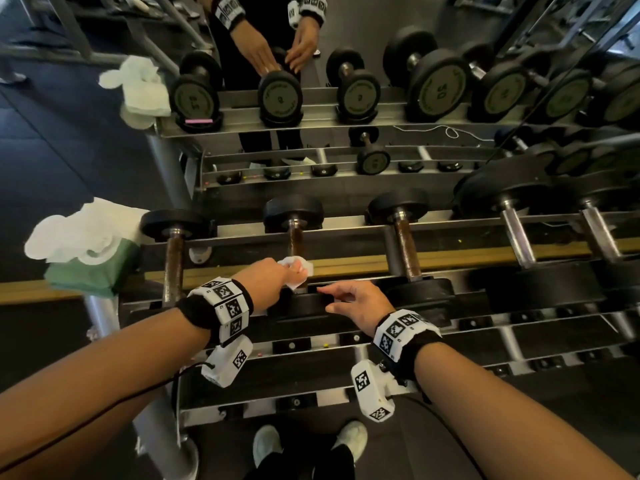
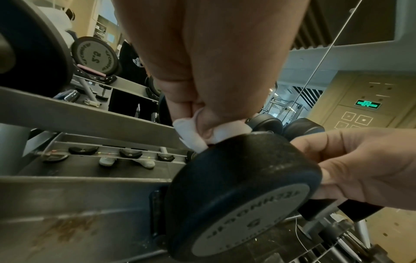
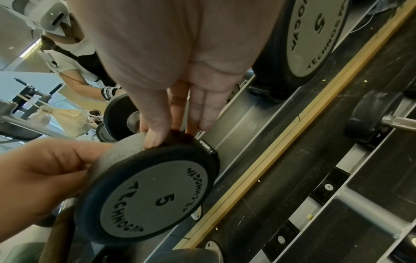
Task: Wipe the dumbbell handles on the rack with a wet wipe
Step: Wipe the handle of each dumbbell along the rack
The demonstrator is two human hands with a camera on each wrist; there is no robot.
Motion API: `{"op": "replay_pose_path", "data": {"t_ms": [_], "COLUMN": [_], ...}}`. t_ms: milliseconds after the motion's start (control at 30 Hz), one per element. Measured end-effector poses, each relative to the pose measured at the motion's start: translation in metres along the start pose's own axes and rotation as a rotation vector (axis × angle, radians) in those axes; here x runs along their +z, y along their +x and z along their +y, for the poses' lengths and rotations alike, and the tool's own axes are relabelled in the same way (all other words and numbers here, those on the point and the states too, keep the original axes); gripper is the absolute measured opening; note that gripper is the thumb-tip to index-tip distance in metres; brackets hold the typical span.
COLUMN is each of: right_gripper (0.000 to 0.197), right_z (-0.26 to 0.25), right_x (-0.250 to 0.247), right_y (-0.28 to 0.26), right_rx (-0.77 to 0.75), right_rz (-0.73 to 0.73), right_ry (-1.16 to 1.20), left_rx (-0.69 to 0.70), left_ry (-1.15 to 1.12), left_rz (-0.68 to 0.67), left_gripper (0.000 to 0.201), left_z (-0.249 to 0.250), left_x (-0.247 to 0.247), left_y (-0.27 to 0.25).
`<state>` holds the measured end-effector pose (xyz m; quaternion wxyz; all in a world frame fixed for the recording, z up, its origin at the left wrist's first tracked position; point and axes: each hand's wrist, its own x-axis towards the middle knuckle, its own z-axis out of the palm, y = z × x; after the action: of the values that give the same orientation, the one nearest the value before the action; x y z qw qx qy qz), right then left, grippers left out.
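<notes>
My left hand pinches a crumpled white wet wipe against the near end of the rusty brown handle of the second dumbbell from the left on the rack's top row. Its black near head carries a grey "5" plate. My right hand holds that head, thumb on its rim and fingers reaching down behind it. The wipe hides the part of the handle beneath it.
A green box spilling white wipes sits at the rack's left end. Neighbouring dumbbells lie either side, with bigger ones to the right. A mirror behind reflects the rack. My shoes stand below.
</notes>
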<state>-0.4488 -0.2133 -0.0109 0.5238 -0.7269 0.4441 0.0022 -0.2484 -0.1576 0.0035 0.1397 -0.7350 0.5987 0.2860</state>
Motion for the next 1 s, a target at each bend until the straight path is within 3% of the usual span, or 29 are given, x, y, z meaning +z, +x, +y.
{"op": "replay_pose_path", "data": {"t_ms": [67, 300, 400, 567, 700, 800, 900, 1000], "right_gripper": [0.038, 0.049, 0.051, 0.038, 0.03, 0.027, 0.051, 0.092], "right_z": [-0.003, -0.014, -0.015, -0.006, 0.015, 0.038, 0.069, 0.095], "right_x": [0.001, -0.015, -0.026, -0.069, -0.113, -0.133, -0.147, -0.154], "right_y": [-0.002, -0.009, -0.013, -0.02, -0.018, -0.01, -0.007, -0.007], "right_rx": [0.002, 0.013, -0.008, -0.086, -0.162, -0.224, -0.254, -0.091], "right_rz": [-0.009, -0.141, -0.179, -0.159, -0.034, 0.057, 0.181, 0.286], "right_ry": [-0.019, -0.111, -0.193, -0.37, -0.355, -0.439, -0.44, -0.244], "left_rx": [0.104, 0.109, 0.095, 0.024, 0.061, -0.01, -0.094, -0.169], "left_ry": [-0.052, -0.026, -0.141, -0.328, -0.486, -0.586, -0.728, -0.832], "left_rz": [0.028, -0.085, -0.072, 0.08, 0.256, 0.358, 0.425, 0.46], "left_gripper": [0.056, 0.055, 0.049, 0.057, 0.047, 0.04, 0.036, 0.034], "left_z": [0.0, 0.006, 0.009, 0.029, 0.07, 0.102, 0.125, 0.142], "left_x": [0.002, -0.014, -0.027, -0.056, -0.073, -0.066, -0.047, -0.028], "left_y": [-0.009, -0.029, -0.031, -0.022, 0.001, 0.024, 0.046, 0.062]}}
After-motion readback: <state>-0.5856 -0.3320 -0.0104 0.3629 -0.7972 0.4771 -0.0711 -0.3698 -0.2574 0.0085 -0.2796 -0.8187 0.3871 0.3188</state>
